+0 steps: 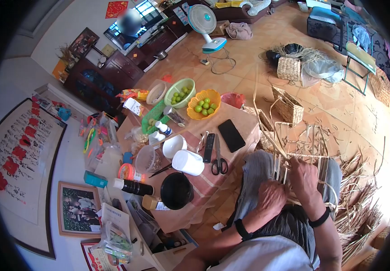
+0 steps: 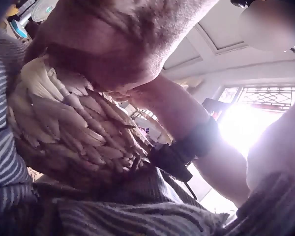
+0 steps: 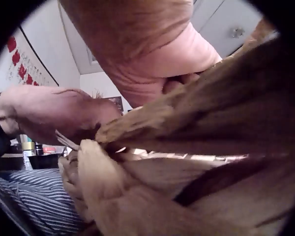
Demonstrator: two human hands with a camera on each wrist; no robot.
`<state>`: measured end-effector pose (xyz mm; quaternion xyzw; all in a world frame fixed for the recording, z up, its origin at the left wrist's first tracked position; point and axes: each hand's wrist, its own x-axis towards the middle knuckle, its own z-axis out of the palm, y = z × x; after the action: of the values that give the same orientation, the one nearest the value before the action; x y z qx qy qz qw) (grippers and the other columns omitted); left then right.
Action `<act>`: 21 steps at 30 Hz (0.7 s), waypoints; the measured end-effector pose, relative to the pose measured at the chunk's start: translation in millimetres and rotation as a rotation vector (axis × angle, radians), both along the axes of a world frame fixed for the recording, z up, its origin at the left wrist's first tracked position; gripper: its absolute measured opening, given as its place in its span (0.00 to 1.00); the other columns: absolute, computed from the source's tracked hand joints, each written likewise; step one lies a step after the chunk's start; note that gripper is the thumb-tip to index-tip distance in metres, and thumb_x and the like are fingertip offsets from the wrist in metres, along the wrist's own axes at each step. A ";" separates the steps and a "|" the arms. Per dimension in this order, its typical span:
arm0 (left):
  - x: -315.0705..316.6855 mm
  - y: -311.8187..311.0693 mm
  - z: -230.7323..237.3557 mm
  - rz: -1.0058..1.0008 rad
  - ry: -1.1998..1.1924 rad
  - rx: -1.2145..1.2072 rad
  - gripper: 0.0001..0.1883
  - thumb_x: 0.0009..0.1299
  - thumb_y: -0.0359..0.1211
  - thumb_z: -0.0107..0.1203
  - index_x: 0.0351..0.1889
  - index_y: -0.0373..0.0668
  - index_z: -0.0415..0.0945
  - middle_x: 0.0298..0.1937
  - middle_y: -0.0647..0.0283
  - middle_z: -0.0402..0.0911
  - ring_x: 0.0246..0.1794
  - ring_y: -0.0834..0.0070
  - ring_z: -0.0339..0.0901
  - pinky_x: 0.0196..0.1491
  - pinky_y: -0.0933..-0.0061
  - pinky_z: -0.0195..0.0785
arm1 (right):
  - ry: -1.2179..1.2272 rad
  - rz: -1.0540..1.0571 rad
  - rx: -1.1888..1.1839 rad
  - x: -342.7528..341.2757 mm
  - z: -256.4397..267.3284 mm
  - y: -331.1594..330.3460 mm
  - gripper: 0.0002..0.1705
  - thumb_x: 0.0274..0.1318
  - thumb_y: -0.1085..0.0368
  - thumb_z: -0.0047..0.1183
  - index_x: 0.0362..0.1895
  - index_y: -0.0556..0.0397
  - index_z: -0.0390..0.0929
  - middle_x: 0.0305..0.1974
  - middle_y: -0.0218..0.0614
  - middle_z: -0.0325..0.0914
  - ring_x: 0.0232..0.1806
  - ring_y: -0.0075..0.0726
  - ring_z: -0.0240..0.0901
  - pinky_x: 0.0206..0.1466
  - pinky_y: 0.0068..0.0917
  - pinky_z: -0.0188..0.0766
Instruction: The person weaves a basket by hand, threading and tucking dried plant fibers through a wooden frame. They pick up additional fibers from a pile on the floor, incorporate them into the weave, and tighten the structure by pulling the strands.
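A half-woven straw basket (image 2: pixel 83 128) rests on the person's lap, its plaited side filling much of the left wrist view. In the head view, loose straw strips (image 1: pixel 281 147) and bare frame bars (image 1: pixel 301 156) rise past the hands. The left hand (image 1: pixel 272 197) grips the near edge of the weave, fingers curled in and fingertips hidden. Close beside it, the right hand (image 1: pixel 303 178) pinches a straw strip at the edge. From the right wrist, broad folded strips (image 3: pixel 118 196) appear just below the right hand (image 3: pixel 142 54), with the left hand (image 3: pixel 59 108) beyond.
Left of the lap, a table (image 1: pixel 244 131) bears scissors (image 1: pixel 219 165), a phone (image 1: pixel 232 135), a black bowl (image 1: pixel 177 191) and fruit baskets (image 1: pixel 204 105). Loose straw (image 1: pixel 357 207) lies to the right. Finished woven baskets (image 1: pixel 289 106) stand ahead on the tiled floor, with a fan (image 1: pixel 206 27) farther off.
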<state>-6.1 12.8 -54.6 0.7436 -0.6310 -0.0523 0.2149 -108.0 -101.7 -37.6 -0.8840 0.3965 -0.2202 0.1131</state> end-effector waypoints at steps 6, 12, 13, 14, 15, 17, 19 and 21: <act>0.3 0.3 -8.7 0.006 0.021 -0.004 0.15 0.71 0.36 0.58 0.22 0.40 0.83 0.22 0.52 0.81 0.28 0.55 0.82 0.37 0.50 0.72 | -0.289 0.052 0.213 -13.9 6.5 12.5 0.25 0.56 0.74 0.63 0.59 0.52 0.75 0.28 0.49 0.81 0.26 0.54 0.79 0.32 0.43 0.75; -1.7 5.5 2.9 -0.032 -0.099 0.110 0.12 0.72 0.36 0.54 0.30 0.43 0.84 0.28 0.56 0.83 0.35 0.57 0.83 0.40 0.50 0.70 | -0.484 -0.091 0.712 -27.1 15.4 21.1 0.27 0.55 0.79 0.66 0.58 0.55 0.74 0.34 0.42 0.84 0.32 0.34 0.81 0.37 0.33 0.77; -1.8 5.5 4.3 -0.025 -0.068 0.150 0.12 0.74 0.36 0.53 0.32 0.43 0.85 0.30 0.57 0.84 0.37 0.57 0.83 0.42 0.50 0.70 | -0.508 -0.117 0.754 -28.7 14.9 21.9 0.25 0.56 0.79 0.66 0.57 0.55 0.75 0.34 0.39 0.84 0.33 0.30 0.80 0.37 0.32 0.76; -1.7 6.2 2.5 -0.034 -0.084 0.137 0.12 0.73 0.36 0.53 0.33 0.43 0.84 0.30 0.57 0.84 0.38 0.57 0.83 0.43 0.50 0.70 | -0.531 -0.143 0.795 -30.3 14.2 22.7 0.24 0.57 0.79 0.66 0.57 0.56 0.75 0.35 0.36 0.84 0.33 0.25 0.78 0.37 0.30 0.76; -1.4 7.2 -0.7 -0.043 -0.100 0.124 0.11 0.73 0.36 0.53 0.33 0.43 0.84 0.31 0.57 0.84 0.38 0.57 0.82 0.44 0.50 0.69 | -0.577 -0.132 0.802 -32.6 12.8 24.0 0.23 0.57 0.80 0.65 0.56 0.57 0.76 0.35 0.34 0.83 0.34 0.24 0.78 0.38 0.28 0.76; -0.6 8.8 -4.1 -0.055 -0.125 0.104 0.10 0.72 0.36 0.53 0.34 0.43 0.83 0.31 0.58 0.83 0.39 0.58 0.81 0.45 0.51 0.69 | -0.670 -0.109 0.814 -40.4 6.4 28.6 0.22 0.56 0.81 0.65 0.54 0.57 0.76 0.37 0.29 0.83 0.37 0.20 0.77 0.40 0.25 0.75; 0.4 9.7 -5.1 -0.064 -0.145 0.091 0.09 0.72 0.35 0.53 0.35 0.43 0.82 0.32 0.58 0.81 0.39 0.58 0.80 0.45 0.52 0.68 | -0.793 -0.090 0.853 -55.3 -8.1 35.5 0.21 0.55 0.82 0.67 0.52 0.57 0.77 0.38 0.27 0.83 0.39 0.19 0.77 0.43 0.23 0.75; 1.5 10.5 -4.4 -0.069 -0.149 0.081 0.08 0.72 0.35 0.53 0.36 0.43 0.81 0.32 0.58 0.81 0.39 0.58 0.80 0.45 0.52 0.68 | -0.828 -0.096 0.938 -70.2 -9.6 45.5 0.22 0.53 0.80 0.72 0.51 0.56 0.78 0.40 0.25 0.83 0.41 0.18 0.77 0.48 0.19 0.74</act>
<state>-4.6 23.3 -59.0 0.7313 -0.6678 -0.0296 0.1355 -178.2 -56.2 -47.2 -0.5629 0.4137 -0.3516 0.6232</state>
